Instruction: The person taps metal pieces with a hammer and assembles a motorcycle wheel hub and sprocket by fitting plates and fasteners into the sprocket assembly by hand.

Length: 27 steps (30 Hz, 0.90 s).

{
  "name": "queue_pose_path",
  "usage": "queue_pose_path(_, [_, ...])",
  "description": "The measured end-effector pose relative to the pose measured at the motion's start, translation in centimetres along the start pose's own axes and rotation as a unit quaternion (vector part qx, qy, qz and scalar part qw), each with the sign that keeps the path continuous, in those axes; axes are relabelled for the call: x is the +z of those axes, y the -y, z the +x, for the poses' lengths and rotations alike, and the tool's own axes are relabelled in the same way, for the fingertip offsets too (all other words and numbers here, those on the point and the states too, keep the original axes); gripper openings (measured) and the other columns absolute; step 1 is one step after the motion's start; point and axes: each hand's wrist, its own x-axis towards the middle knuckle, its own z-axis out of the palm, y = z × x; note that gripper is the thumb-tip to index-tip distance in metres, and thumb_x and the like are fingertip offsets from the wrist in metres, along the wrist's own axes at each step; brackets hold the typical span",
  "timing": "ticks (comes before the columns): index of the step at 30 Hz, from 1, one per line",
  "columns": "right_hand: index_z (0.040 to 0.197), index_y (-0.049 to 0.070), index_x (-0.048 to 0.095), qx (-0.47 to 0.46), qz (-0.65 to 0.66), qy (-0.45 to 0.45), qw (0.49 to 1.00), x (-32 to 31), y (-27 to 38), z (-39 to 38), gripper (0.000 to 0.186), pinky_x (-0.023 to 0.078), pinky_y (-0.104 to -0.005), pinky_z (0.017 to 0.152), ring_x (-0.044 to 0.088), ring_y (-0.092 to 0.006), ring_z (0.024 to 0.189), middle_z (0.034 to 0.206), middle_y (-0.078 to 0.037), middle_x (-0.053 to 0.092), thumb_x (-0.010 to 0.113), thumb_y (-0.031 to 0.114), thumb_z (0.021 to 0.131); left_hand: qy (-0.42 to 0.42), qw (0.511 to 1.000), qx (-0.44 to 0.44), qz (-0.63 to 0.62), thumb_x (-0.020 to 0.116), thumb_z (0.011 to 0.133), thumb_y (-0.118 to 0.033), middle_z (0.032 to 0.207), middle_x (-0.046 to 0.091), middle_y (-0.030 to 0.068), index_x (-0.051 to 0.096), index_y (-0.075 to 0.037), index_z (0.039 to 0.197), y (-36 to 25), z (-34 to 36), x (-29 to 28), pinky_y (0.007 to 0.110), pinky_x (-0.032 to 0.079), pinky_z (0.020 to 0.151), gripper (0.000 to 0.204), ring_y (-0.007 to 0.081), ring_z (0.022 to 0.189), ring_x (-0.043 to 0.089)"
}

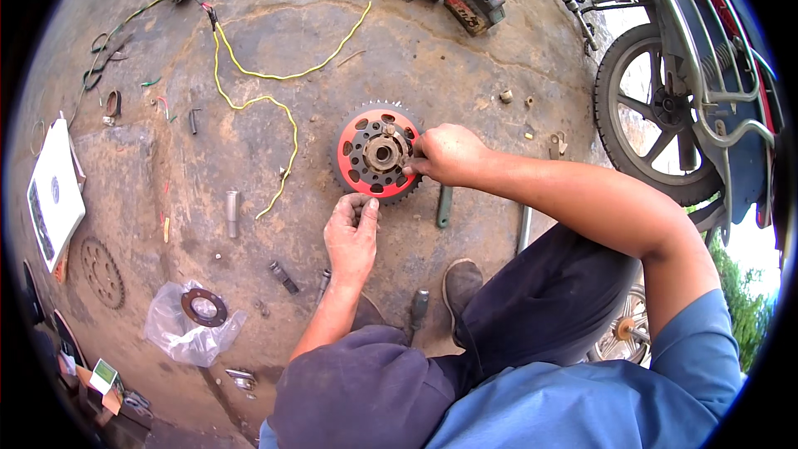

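Over stained floor (195,162), toothed round sprocket (371,158), red-faced

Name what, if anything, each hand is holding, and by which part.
The left hand holds the red-and-black toothed wheel by its near edge. The right hand touches the wheel's right side; whether it grips there cannot be told.
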Motion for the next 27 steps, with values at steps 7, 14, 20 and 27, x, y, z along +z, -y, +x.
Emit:
queue_pose_path(7, [0.093, 0.001, 0.076, 0.096, 0.042, 0.017, 0.994, -0.9, -0.9, 0.4, 0.062, 0.058, -0.0494, 0.084, 0.074, -0.0412, 0.094, 0.092, -0.024, 0.075, 0.080, 0.062, 0.080, -0.014, 0.985, 0.118, 0.125, 0.076, 0.098, -0.013, 0.086, 0.072, 0.0049, 0.068, 0.000, 0.108, -1.5, 0.5, -0.5, 0.032, 0.054, 0.063, 0.018, 0.0123, 0.072, 0.066])
queue_pose_path(14, [0.108, -0.007, 0.072, 0.101, 0.115, -0.031, 0.988, -0.9, -3.1, 2.0, 0.056, 0.057, -0.0488, 0.091, 0.073, -0.0428, 0.104, 0.107, -0.030, 0.074, 0.072, 0.045, 0.086, 0.150, 0.734, 0.387, 0.538, 0.093, 0.071, -0.042, 0.162, 0.037, 0.0256, 0.043, 0.003, 0.154, -6.0, 3.6, 2.5, 0.060, 0.021, 0.128, 0.106, 0.0459, 0.154, 0.029])
queue_pose_path(20, [0.129, -0.004, 0.062, 0.174, 0.447, 0.073, 0.874, 0.3, -4.4, 1.6, 0.046, 0.062, -0.0417, 0.085, 0.073, -0.0262, 0.094, 0.109, -0.015, 0.073, 0.058, 0.033, 0.104, 0.164, 0.617, 0.399, 0.658, 0.092, 0.072, -0.038, 0.170, 0.023, 0.0283, 0.031, 0.001, 0.162, -4.0, 6.7, 2.7, 0.061, 0.010, 0.130, 0.116, 0.0456, 0.159, 0.018])
queue_pose_path(27, [0.130, 0.002, 0.064, 0.158, 0.519, 0.063, 0.837, 2.9, -4.1, 2.1, 0.040, 0.060, -0.0408, 0.091, 0.069, -0.0203, 0.108, 0.116, -0.010, 0.071, 0.064, 0.030, 0.102, 0.174, 0.595, 0.399, 0.675, 0.084, 0.073, -0.021, 0.174, 0.022, 0.0145, 0.032, -0.013, 0.165, -4.9, 6.2, 1.8, 0.080, 0.010, 0.120, 0.106, 0.0467, 0.160, 0.016])
